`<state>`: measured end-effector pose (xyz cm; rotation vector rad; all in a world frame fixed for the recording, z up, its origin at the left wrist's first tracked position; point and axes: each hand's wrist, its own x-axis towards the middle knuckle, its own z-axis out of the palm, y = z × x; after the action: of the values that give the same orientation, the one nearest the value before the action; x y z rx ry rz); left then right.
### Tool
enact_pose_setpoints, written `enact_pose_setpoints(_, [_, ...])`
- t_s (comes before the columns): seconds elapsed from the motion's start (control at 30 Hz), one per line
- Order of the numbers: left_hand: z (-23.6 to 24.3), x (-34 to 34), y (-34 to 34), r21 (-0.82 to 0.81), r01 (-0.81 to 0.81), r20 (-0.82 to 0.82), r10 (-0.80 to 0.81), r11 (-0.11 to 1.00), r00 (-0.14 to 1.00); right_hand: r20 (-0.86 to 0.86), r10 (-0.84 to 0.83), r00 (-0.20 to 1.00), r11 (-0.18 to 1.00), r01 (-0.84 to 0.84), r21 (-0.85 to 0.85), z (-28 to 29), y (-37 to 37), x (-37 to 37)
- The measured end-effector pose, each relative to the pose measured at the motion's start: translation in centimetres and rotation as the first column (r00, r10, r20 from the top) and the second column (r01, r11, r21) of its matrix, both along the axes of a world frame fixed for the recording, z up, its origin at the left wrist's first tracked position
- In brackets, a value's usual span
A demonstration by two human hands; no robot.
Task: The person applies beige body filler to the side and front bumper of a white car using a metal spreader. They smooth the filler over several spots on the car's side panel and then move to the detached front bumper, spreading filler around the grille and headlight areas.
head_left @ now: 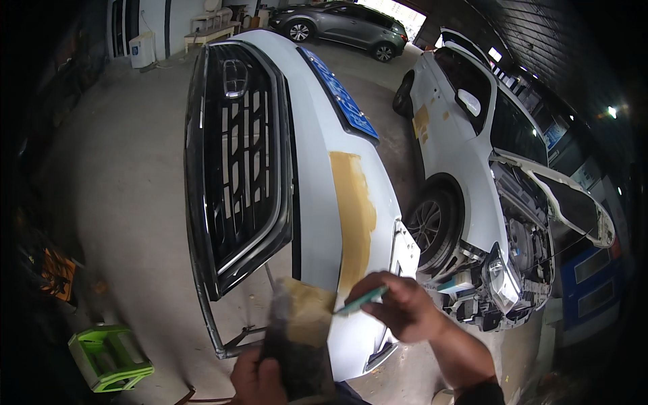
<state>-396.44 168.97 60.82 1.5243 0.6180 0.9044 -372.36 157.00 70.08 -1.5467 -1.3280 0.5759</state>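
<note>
A white car bumper (316,229) stands in front of me, with a black grille (236,158) along its left side and a blue licence plate (341,98) farther up. Tan body filler (354,202) runs down its middle in a long band. My left hand (256,379), low in the view, grips a dark flat mixing board (297,361) with tan filler smeared on its upper part. In the closed fingers of my right hand (405,310) is a thin green spreader (362,301). Its tip is at the board's right edge; whether they touch, I cannot tell.
To the right stands a white car (466,202), its front stripped open, with tan patches on its side. A dark grey car (344,30) is parked at the back. A bright green plastic stool (111,358) sits on the floor at lower left.
</note>
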Motion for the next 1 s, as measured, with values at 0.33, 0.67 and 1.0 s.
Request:
enact_pose_setpoints(0.33, [-1.4,-1.6,1.9,-0.128,-0.177,-0.080,0.168,0.976,0.983,0.646,-0.270,0.714,0.914,0.401,-0.061,1.8,10.8,19.8])
enact_pose_setpoints(0.67, [-4.1,-3.4,2.4,-0.140,-0.041,-0.160,0.018,0.989,0.987,0.688,-0.145,0.711,0.964,0.257,-0.062,-0.1,12.3,21.8])
enact_pose_setpoints(1.0, [-3.5,-2.2,2.2,-0.197,-0.019,-0.128,-0.006,0.980,0.992,0.689,-0.122,0.714,0.977,0.209,-0.043,-2.0,8.3,17.6])
